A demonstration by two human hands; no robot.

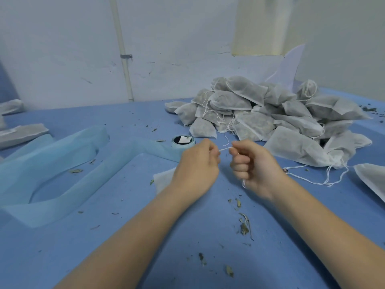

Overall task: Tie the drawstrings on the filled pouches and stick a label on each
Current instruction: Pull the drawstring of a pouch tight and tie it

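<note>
Both hands draw a pouch's drawstring [225, 149] taut over the blue surface [187, 236].

My left hand [198, 165] and right hand [253, 164] each pinch an end with curled fingers, I judge to cinch the knot; the pouch [163, 179] lies under my left wrist, the pile [270, 115] just beyond my right.

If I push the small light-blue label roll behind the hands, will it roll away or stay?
The small light-blue label roll lies flat on its round face, so it would probably slide, not roll. It looks small and hollow, so likely light. The blue cloth-covered table may drag on it somewhat.

Pouch heap [270, 113] right; bare cloth [187, 236] ahead.
</note>
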